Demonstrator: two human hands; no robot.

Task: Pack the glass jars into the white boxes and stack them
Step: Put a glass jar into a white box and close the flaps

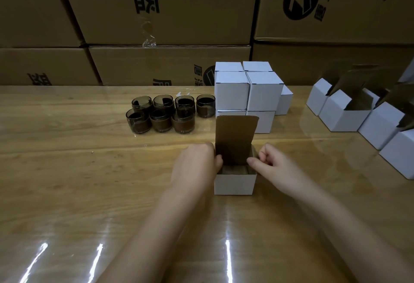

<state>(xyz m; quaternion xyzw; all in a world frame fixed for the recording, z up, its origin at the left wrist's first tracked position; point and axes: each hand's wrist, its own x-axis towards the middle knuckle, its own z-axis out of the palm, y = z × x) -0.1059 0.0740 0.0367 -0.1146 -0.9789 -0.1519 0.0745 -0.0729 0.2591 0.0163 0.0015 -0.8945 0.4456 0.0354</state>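
Note:
A small white box [234, 183] stands on the table in front of me, its brown lid flap [235, 135] upright at the back. Inside it I make out something flat and brown, unclear what. My left hand [197, 166] grips the box's left side, fingertips curled over the rim. My right hand [271, 166] has curled fingers and its thumb rests on the right rim. Several dark glass jars [161, 115] stand in two rows at the left behind the box. A stack of closed white boxes [248, 90] rises just behind it.
Several open white boxes [345, 115] with raised brown flaps line the right side of the table. Large brown cartons [170, 25] form a wall along the back. The wooden table [67, 170] is covered with a glossy clear sheet.

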